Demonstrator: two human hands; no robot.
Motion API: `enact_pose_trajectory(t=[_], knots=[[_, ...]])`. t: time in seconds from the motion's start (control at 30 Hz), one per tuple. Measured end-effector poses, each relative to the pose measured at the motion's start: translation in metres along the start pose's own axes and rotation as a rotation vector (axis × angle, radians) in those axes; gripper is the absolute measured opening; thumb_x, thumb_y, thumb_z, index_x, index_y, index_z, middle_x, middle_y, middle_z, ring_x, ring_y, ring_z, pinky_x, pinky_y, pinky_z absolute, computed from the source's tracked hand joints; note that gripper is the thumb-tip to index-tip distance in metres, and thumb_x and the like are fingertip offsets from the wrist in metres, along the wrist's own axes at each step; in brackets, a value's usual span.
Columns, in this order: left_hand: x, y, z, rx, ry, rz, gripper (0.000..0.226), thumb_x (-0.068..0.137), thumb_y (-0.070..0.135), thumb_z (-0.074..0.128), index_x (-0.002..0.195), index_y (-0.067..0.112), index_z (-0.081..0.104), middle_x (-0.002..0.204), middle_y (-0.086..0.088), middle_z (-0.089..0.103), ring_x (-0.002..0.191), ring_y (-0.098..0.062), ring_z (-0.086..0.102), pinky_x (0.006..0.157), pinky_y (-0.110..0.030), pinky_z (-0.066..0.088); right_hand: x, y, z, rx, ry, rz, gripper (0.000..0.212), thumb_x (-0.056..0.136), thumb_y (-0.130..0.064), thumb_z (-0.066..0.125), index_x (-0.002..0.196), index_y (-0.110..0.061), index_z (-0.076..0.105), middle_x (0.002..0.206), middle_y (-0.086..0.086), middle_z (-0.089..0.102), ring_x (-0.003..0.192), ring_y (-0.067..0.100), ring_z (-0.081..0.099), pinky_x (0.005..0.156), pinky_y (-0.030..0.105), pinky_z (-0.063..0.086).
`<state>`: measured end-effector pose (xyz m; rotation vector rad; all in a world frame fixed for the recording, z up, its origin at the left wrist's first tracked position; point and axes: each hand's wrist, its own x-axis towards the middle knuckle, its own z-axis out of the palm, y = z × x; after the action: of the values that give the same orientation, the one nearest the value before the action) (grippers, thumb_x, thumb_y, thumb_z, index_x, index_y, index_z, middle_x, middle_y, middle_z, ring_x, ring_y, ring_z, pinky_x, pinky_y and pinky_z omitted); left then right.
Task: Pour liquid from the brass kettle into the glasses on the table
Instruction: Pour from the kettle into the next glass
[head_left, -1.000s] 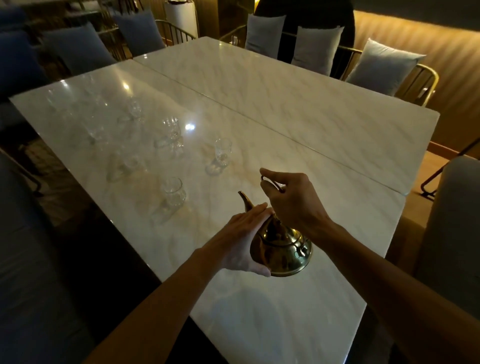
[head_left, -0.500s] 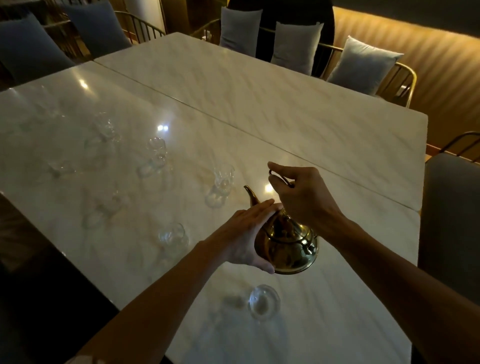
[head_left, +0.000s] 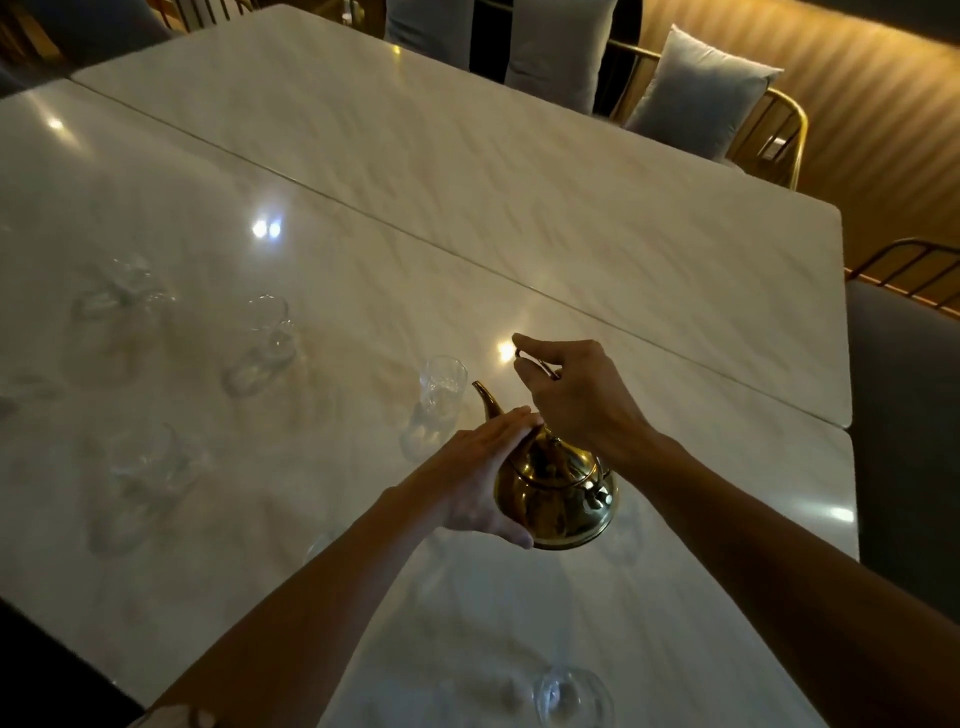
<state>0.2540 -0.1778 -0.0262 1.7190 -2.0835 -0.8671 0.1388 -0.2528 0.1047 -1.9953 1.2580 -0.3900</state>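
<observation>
The brass kettle (head_left: 558, 493) hangs above the marble table (head_left: 571, 208), its spout pointing up and left. My right hand (head_left: 576, 395) grips its thin handle from above. My left hand (head_left: 483, 467) lies flat with straight fingers against the kettle's left side and lid. A small clear glass (head_left: 439, 392) stands just left of the spout tip. Another glass (head_left: 267, 332) is farther left, and blurred glasses (head_left: 150, 467) sit at the left. One glass (head_left: 571, 696) stands near the bottom edge, below the kettle.
Two marble tabletops meet along a diagonal seam. Gold-framed chairs with grey cushions (head_left: 696, 93) line the far side. A grey chair (head_left: 904, 415) stands at the right. The table's near edge runs along the lower left, with dark floor beyond.
The view has moved closer and to the right. The kettle has been carried toward the glass by the spout, both hands keeping the same hold. The near glass now sits lower in view.
</observation>
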Motion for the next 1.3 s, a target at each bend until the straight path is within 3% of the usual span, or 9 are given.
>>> enact_pose_trajectory(t=[0.17, 0.27, 0.33, 0.4, 0.47, 0.7, 0.83, 1.03, 1.3], knots=[[0.014, -0.025, -0.007, -0.091, 0.002, -0.024, 0.126, 0.055, 0.064, 0.088, 0.151, 0.032, 0.012, 0.153, 0.008, 0.032, 0.137, -0.018, 0.040, 0.112, -0.039, 0.038, 0.033, -0.008, 0.016, -0.036, -0.041, 0.041, 0.039, 0.098, -0.025, 0.052, 0.136, -0.023, 0.054, 0.139, -0.002, 0.054, 0.111, 0.015, 0.063, 0.083, 0.020, 0.048], [0.019, -0.037, -0.007, -0.120, -0.001, -0.043, 0.128, 0.055, 0.066, 0.087, 0.151, 0.035, 0.009, 0.155, 0.008, 0.030, 0.138, -0.019, 0.040, 0.112, -0.042, 0.040, 0.051, -0.010, 0.026, -0.082, -0.072, 0.060, 0.039, 0.098, -0.026, 0.052, 0.137, -0.025, 0.053, 0.137, -0.001, 0.057, 0.103, 0.012, 0.065, 0.070, 0.013, 0.044], [0.022, -0.043, -0.007, -0.111, 0.001, -0.044, 0.127, 0.057, 0.066, 0.086, 0.152, 0.033, 0.009, 0.156, 0.007, 0.031, 0.139, -0.020, 0.040, 0.111, -0.033, 0.035, 0.062, -0.009, 0.031, -0.103, -0.093, 0.073, 0.039, 0.098, -0.026, 0.051, 0.137, -0.026, 0.053, 0.130, 0.002, 0.063, 0.085, 0.009, 0.065, 0.061, 0.014, 0.043], [0.024, -0.045, -0.009, -0.097, -0.010, -0.044, 0.126, 0.059, 0.064, 0.086, 0.153, 0.030, 0.010, 0.157, 0.005, 0.030, 0.139, -0.020, 0.039, 0.105, -0.025, 0.030, 0.070, -0.008, 0.036, -0.124, -0.109, 0.085, 0.039, 0.098, -0.026, 0.052, 0.137, -0.026, 0.053, 0.124, 0.003, 0.066, 0.075, 0.007, 0.061, 0.058, 0.014, 0.043], [0.025, -0.047, -0.010, -0.096, -0.031, -0.056, 0.125, 0.061, 0.062, 0.086, 0.154, 0.029, 0.010, 0.158, 0.006, 0.028, 0.141, -0.020, 0.036, 0.108, -0.027, 0.031, 0.077, -0.005, 0.039, -0.138, -0.124, 0.096, 0.039, 0.098, -0.026, 0.052, 0.137, -0.026, 0.053, 0.121, 0.004, 0.068, 0.074, 0.006, 0.060, 0.059, 0.014, 0.043], [0.032, -0.053, -0.006, -0.137, -0.045, -0.069, 0.126, 0.057, 0.066, 0.086, 0.152, 0.032, 0.011, 0.158, 0.007, 0.027, 0.141, -0.020, 0.036, 0.113, -0.039, 0.035, 0.086, -0.003, 0.046, -0.190, -0.148, 0.073, 0.038, 0.098, -0.024, 0.052, 0.135, -0.019, 0.055, 0.132, 0.001, 0.061, 0.103, 0.016, 0.066, 0.082, 0.022, 0.049], [0.033, -0.054, -0.006, -0.147, -0.050, -0.072, 0.127, 0.057, 0.066, 0.085, 0.152, 0.033, 0.009, 0.158, 0.007, 0.028, 0.142, -0.020, 0.036, 0.112, -0.038, 0.034, 0.089, -0.004, 0.046, -0.198, -0.157, 0.083, 0.037, 0.097, -0.023, 0.052, 0.134, -0.019, 0.056, 0.129, 0.003, 0.064, 0.102, 0.019, 0.067, 0.083, 0.025, 0.050], [0.035, -0.056, -0.005, -0.136, -0.062, -0.084, 0.128, 0.057, 0.068, 0.084, 0.153, 0.031, 0.009, 0.159, 0.006, 0.026, 0.143, -0.021, 0.035, 0.113, -0.038, 0.034, 0.092, -0.006, 0.047, -0.218, -0.177, 0.072, 0.037, 0.097, -0.017, 0.052, 0.134, -0.016, 0.055, 0.138, -0.002, 0.055, 0.119, 0.016, 0.058, 0.095, 0.026, 0.047], [0.036, -0.060, -0.003, -0.129, -0.064, -0.092, 0.132, 0.055, 0.072, 0.082, 0.155, 0.030, 0.005, 0.162, 0.005, 0.021, 0.145, -0.023, 0.031, 0.115, -0.046, 0.035, 0.094, -0.008, 0.047, -0.222, -0.193, 0.052, 0.038, 0.097, -0.013, 0.053, 0.134, -0.012, 0.055, 0.139, 0.000, 0.055, 0.126, 0.016, 0.053, 0.100, 0.026, 0.042]])
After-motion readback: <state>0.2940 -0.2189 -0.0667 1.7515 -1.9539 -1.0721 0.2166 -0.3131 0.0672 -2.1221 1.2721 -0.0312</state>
